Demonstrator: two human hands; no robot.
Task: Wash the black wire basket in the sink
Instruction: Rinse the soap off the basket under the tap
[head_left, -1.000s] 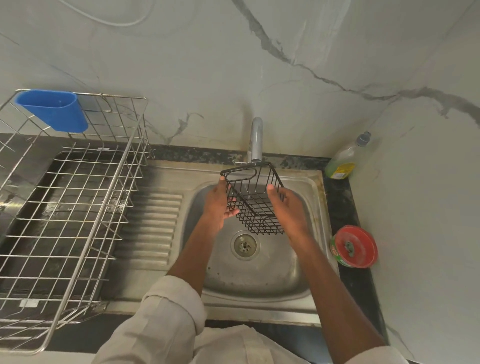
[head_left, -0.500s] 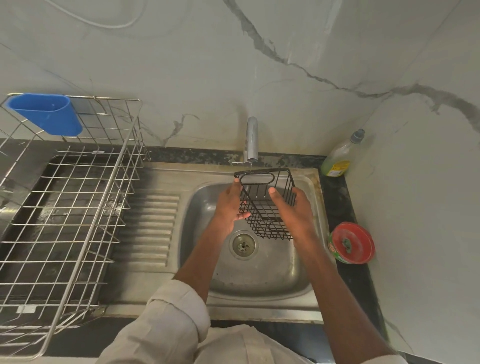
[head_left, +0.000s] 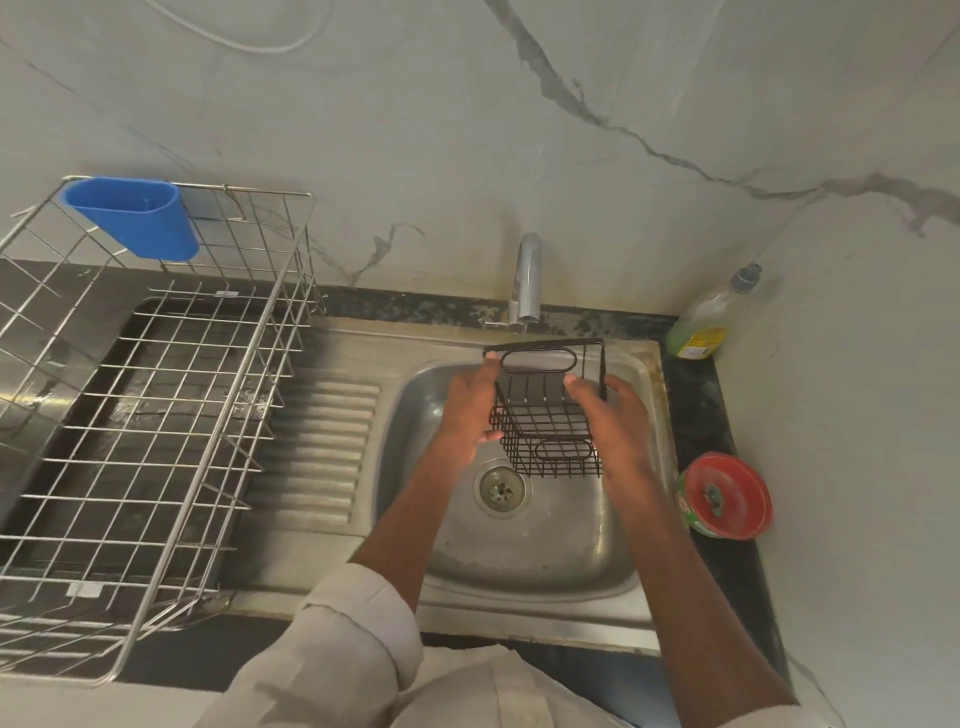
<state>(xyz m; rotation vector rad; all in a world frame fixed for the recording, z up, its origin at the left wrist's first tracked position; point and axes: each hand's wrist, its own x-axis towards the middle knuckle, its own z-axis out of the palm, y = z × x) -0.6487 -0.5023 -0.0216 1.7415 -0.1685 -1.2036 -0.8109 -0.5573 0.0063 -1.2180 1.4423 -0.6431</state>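
Marble-veined wall backs a steel sink (head_left: 524, 566). Fingers of the left hand (head_left: 464, 415) and right hand (head_left: 613, 431) curl round opposite sides of the black wire basket (head_left: 545, 410), held tilted above the bowl just below the tap (head_left: 525, 280). Left stands a wire rack (head_left: 156, 415).

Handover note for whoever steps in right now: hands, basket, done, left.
Left hand: holds the black wire basket by its left side.
Right hand: holds its right side.
Basket: held tilted above the sink bowl, just below the tap.
Done: basket brought to the tap; no running water visible.
Left: rinse and scrub. Dish soap bottle stands at the back right corner.
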